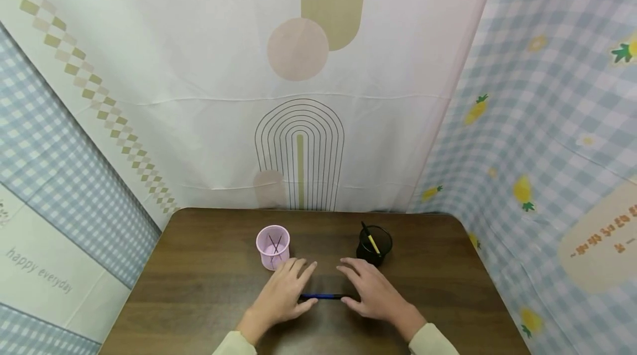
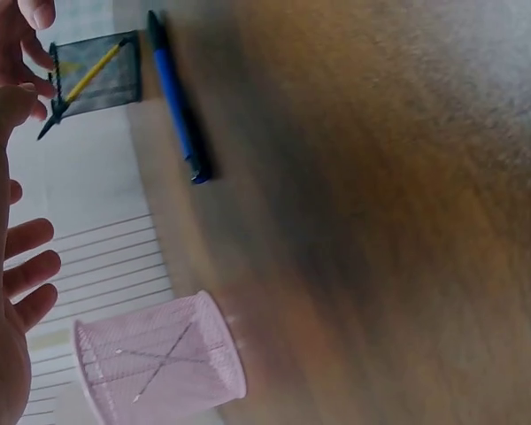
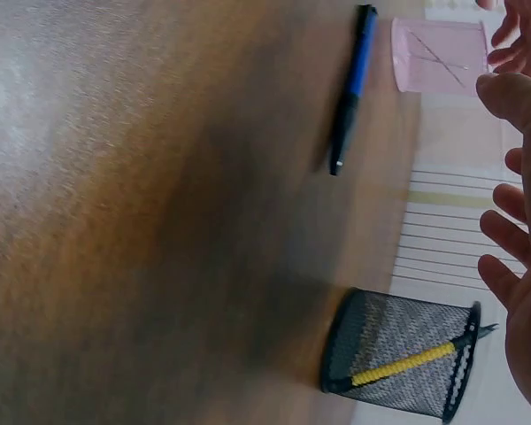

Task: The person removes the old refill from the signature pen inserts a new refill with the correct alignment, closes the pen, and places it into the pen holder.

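A blue and black pen (image 1: 322,296) (image 2: 177,111) lies crosswise on the table between my two hands. To its left, my left hand (image 1: 280,293) hovers with fingers spread and relaxed, holding nothing. On the other side my right hand (image 1: 374,292) mirrors it, also holding nothing; in the wrist views the pen lies apart from both hands. Beyond the left hand stands a pink mesh cup (image 1: 267,262) with two thin crossed sticks inside. Behind the right hand is a black mesh cup (image 1: 365,255) holding a yellow and black pen (image 3: 403,364) that leans past its rim.
The brown wooden table (image 1: 199,266) has rounded far corners. A patterned white cloth (image 1: 209,145) hangs behind it, with checked blue cloth (image 1: 512,123) at the right and more at the left.
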`<state>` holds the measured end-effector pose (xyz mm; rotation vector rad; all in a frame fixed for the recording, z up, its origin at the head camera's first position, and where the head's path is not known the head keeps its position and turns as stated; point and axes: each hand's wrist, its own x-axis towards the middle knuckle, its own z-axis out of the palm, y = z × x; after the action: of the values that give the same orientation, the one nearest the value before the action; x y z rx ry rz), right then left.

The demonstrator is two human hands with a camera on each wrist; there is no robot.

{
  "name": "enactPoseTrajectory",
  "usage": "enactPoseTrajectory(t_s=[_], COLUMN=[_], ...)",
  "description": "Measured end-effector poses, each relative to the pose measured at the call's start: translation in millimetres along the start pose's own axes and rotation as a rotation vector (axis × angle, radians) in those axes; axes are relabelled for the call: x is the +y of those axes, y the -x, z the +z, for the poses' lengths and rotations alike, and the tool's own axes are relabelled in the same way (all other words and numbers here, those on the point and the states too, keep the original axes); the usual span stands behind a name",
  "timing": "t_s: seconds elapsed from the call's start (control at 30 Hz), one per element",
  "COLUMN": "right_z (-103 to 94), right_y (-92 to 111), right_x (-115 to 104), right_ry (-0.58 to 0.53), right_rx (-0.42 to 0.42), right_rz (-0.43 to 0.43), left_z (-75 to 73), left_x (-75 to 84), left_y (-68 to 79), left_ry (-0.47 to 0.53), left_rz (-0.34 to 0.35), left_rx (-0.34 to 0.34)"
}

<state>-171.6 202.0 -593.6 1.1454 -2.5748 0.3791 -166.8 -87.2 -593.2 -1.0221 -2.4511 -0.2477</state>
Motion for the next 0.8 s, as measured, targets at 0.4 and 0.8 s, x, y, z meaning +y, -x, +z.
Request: enactPoseTrajectory(t_s=[0.4,0.8], right_z=[17.4,27.9], right_y=[5.0,6.1], right_x=[-2.4,-0.8], right_ry=[-0.078,-0.089], right_rx=[-0.151,-0.197], right_rz=[0.056,0.059], left_z=[24.4,33.4], left_x=[3.1,8.2], left_y=[4.1,9.1], left_ry=[-0.002,0.011], left_rz=[0.038,0.035], left_rx=[-0.052,-0.106])
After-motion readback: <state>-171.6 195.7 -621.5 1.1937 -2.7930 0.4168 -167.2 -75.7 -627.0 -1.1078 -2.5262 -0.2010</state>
